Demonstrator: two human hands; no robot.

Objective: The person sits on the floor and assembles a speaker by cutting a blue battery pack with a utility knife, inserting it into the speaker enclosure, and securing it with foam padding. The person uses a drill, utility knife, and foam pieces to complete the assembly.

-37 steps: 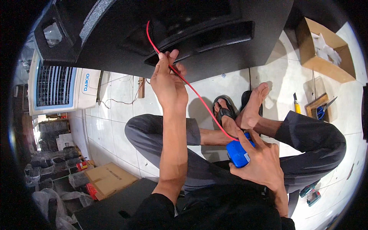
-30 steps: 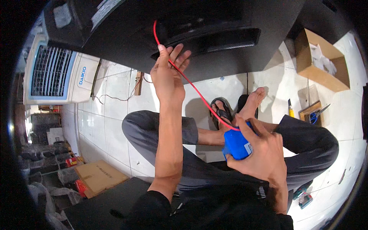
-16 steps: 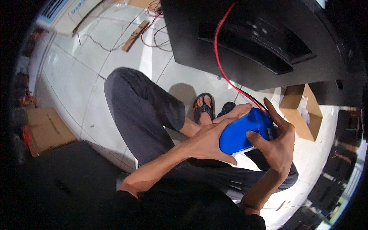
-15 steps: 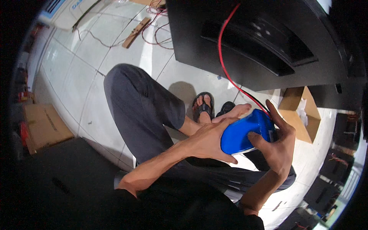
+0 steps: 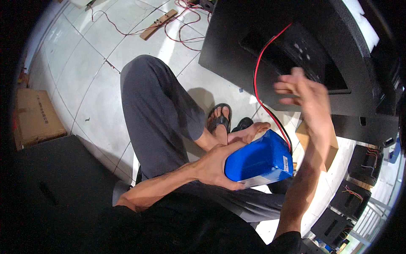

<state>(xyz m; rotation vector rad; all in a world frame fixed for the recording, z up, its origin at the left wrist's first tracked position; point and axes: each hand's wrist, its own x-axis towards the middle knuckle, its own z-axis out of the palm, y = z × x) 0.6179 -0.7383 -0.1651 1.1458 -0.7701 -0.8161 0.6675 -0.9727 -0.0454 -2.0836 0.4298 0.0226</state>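
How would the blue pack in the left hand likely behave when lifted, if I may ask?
The blue pack is probably stiff, as its block-like form shows no sag in the left hand. Its glossy wrap may feel slippery. The red and black wires look bendy, curving up from it, so they would likely sway.

Fell brightly on the glossy white tiled floor (image 5: 95,82), washing out a pale streak near the top and leaving a soft rounded shadow beside the foot in a black strap sandal (image 5: 220,117). Glinted off the blue plastic-wrapped block (image 5: 256,158) and, in small spots, off the large black cabinet (image 5: 313,55). Smeared the raised bare right hand (image 5: 308,92) with blur. Bent tile lines and blackened corners toward the rim.
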